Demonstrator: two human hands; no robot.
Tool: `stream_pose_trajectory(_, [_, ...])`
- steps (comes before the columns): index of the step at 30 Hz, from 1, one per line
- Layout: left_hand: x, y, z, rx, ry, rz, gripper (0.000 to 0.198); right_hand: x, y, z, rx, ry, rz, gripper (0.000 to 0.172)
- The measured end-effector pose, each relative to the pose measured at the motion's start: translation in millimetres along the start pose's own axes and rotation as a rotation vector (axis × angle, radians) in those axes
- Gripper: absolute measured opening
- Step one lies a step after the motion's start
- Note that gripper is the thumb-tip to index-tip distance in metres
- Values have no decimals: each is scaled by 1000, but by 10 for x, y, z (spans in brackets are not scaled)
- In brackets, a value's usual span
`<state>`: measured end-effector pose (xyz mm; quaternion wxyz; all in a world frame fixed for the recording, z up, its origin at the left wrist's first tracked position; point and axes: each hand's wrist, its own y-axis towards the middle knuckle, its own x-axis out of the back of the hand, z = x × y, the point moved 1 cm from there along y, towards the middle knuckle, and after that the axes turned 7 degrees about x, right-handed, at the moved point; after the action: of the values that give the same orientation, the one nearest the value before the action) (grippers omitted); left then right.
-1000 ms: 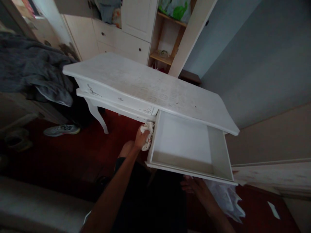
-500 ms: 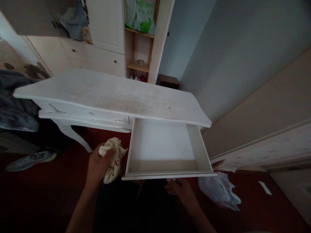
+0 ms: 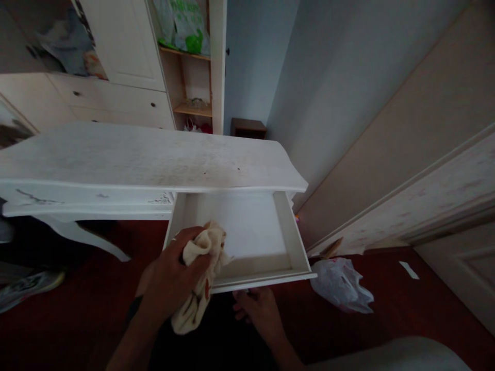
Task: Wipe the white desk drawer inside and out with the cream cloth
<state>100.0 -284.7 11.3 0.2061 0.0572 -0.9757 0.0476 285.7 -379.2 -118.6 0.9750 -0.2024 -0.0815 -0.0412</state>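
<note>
My left hand (image 3: 170, 273) is closed around a crumpled cream cloth (image 3: 204, 263) with reddish-brown marks. It holds the cloth over the front left corner of a white drawer (image 3: 255, 226), pulled out of a white desk (image 3: 127, 154). Whether the cloth touches the drawer is hard to tell. Just below the drawer's front edge, my right hand (image 3: 261, 312) has its fingers curled at the middle of the front. A small pale thing shows at the fingertips, apparently the drawer knob, mostly hidden. The drawer's inside is bare white with greyish sides.
Dark smudges mark the desk top. A white plastic bag (image 3: 342, 283) and a pale strip (image 3: 409, 270) lie on the red floor at right. A shoe (image 3: 33, 288) shows at left. Behind the desk stand a white cabinet (image 3: 119, 103) and a small brown box-like piece (image 3: 248, 126).
My left hand has brought the cloth right, from beside the drawer to over its front left corner. The view has shifted rightward. My right hand stays at the drawer front.
</note>
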Motion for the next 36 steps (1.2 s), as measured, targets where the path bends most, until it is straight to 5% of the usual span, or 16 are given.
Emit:
stream_pose_trajectory(6, [-163, -121, -115, -50, -52, 132, 43, 70, 13, -31, 40, -36, 32, 59])
stream_pose_trajectory(10, [-312, -91, -166, -200, -56, 30, 41, 364, -127, 200, -64, -224, 289, 56])
stream_pose_trajectory(13, [-522, 18, -142, -227, -114, -64, 41, 586, -240, 503, 6, -164, 385, 56])
stream_pose_trajectory(19, [-1038, 147, -48, 172, -583, 185, 52, 733, -48, 937, 432, -16, -106, 82])
stream_pose_trajectory(23, [-1159, 73, -26, 199, -704, 178, 54, 712, 194, 990, 582, -227, -152, 76])
stream_pose_trajectory(28, [-1125, 17, 12, 105, -566, 171, 47, 783, 389, 1034, 533, -52, 191, 58])
stream_pose_trajectory(31, [-1088, -45, -62, -59, -460, 163, 48, 829, 455, 1069, 493, 73, 145, 80])
stream_pose_trajectory(33, [-1059, -121, -165, -207, -422, 259, 49, 835, 472, 1098, 544, 91, 103, 91])
stream_pose_trajectory(36, [-998, -245, -325, -369, -388, 481, 58, 841, 469, 1117, 577, 108, 63, 67])
